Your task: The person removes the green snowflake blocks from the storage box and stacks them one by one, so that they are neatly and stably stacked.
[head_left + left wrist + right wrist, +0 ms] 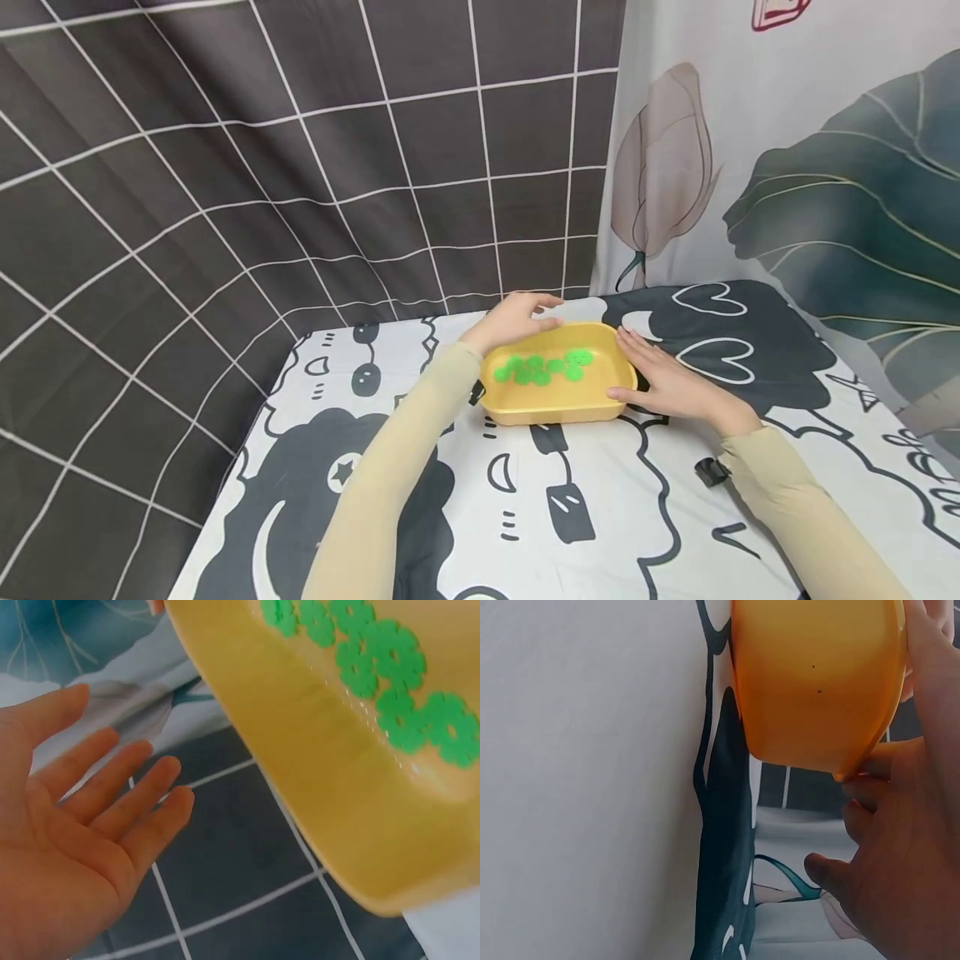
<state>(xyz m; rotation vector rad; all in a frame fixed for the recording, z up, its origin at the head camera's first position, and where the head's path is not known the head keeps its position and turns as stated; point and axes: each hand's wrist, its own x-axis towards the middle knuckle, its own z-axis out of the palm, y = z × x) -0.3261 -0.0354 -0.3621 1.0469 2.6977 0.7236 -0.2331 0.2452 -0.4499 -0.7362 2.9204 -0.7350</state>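
A shallow yellow plastic tray (555, 412) with rounded corners lies on the patterned cloth in the head view. Inside it are several small green notched discs (534, 367), some joined edge to edge; the left wrist view shows a centre hole in each disc (450, 729). My left hand (513, 322) is at the tray's far left rim, its fingers relaxed and spread apart with nothing between them. On the opposite side, my right hand (671, 383) has straight fingers against the tray's right rim, the thumb held apart from them.
A white and dark-grey printed cloth (525, 492) covers the surface beneath the tray. Behind it hangs a dark grid-patterned curtain (420, 167), and a pale leaf-print curtain (720, 108) at the right. Small black wrist devices (711, 472) sit at both sleeves.
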